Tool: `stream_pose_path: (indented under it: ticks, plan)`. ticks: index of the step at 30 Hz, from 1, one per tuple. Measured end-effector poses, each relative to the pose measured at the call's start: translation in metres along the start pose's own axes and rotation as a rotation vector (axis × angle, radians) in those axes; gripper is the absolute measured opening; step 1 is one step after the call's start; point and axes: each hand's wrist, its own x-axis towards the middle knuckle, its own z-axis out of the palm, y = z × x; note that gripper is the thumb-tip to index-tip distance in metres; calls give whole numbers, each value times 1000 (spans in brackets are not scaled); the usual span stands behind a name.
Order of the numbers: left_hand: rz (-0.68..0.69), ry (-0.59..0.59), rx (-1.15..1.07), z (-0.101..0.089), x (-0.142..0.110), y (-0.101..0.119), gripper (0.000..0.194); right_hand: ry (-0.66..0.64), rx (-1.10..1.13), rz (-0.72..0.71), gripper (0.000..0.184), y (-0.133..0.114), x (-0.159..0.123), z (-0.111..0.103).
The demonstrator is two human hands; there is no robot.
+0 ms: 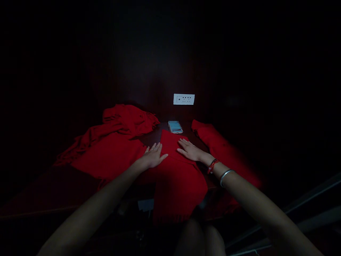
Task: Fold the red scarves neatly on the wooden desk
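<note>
A red fringed scarf (178,177) lies in front of me, its far part folded over on the table and its near end hanging past the front edge. My left hand (154,155) rests flat at the fold's left side, fingers apart. On the right side of the fold, my right hand (189,150) lies palm down with fingers stretched out. Neither hand grips the cloth. Just beyond the scarf's far edge is a phone (175,127) with a lit, blurred screen.
Crumpled red fringed cloth (125,122) is heaped at the left, its flat part reaching toward my left hand. More red cloth (223,149) lies along the right. A white wall socket (184,99) is at the back. The dark table (53,192) has its edge near me; surroundings are very dim.
</note>
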Motion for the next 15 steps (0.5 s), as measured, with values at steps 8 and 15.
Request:
stream_pose_path:
  ticks: [8, 15]
  plan:
    - [-206, -170, 62, -14, 0, -27, 69, -38, 16, 55, 70, -25, 16, 15]
    - [-274, -232, 48, -18, -13, -44, 75, -72, -28, 92, 71, -22, 16, 20]
